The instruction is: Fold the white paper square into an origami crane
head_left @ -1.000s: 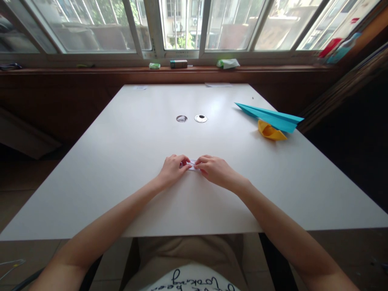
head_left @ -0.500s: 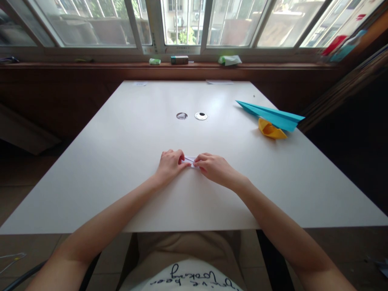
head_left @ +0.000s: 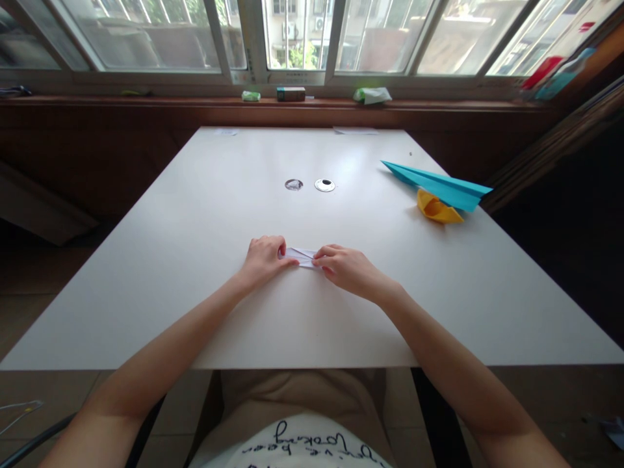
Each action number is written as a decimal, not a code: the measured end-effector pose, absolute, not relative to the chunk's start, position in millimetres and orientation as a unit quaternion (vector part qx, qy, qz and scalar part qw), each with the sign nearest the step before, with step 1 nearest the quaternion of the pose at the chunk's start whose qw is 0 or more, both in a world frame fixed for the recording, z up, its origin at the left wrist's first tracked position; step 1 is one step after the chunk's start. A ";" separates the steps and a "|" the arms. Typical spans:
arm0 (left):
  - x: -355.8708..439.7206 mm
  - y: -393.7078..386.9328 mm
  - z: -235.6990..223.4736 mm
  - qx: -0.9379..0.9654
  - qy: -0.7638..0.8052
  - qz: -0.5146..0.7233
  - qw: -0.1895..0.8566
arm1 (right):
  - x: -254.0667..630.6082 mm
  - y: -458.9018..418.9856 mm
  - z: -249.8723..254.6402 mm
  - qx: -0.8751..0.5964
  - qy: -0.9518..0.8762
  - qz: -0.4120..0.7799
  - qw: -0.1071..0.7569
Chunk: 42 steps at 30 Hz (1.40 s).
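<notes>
A narrow, folded white paper strip (head_left: 301, 255) is lying on a smooth white table (head_left: 195, 214), between both hands. The bare left hand (head_left: 264, 259) is touching its left end, thumb and curled fingers slightly parted; whether they are gripping cannot be told. The bare right hand (head_left: 345, 265) is pinching its right part, fingertips nearly together.

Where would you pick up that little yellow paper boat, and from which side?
Probably by the near wall of the yellow paper boat, coming from the near side: that wall stands raised and faces the viewer, while the blue paper plane lies close behind. Folded paper may crease, so a light pinch seems best.
</notes>
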<state>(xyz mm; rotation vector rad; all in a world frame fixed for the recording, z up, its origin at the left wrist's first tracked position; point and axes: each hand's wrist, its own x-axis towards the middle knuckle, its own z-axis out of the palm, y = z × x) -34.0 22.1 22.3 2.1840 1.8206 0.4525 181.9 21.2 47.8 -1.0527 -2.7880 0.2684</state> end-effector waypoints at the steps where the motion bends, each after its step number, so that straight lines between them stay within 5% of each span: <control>1: -36.5 23.4 23.2 0.752 0.628 0.150 0.131 | 181.9 21.2 47.9 -0.350 -0.929 0.091 0.074; 16: -44.9 20.1 32.7 0.714 0.661 0.199 0.115 | 179.7 20.5 45.5 -0.354 -0.927 0.086 0.089; 24: -29.6 5.9 40.1 0.748 0.621 0.150 0.178 | 185.2 32.3 45.1 -0.484 -0.827 0.117 0.261; 32: -20.4 0.9 29.5 0.765 0.574 0.183 0.228 | 176.9 33.6 33.5 -0.525 -0.788 0.280 0.160; 42: -15.2 0.7 25.4 0.723 0.574 0.241 0.299 | 169.1 29.3 26.2 -0.491 -0.755 0.379 0.212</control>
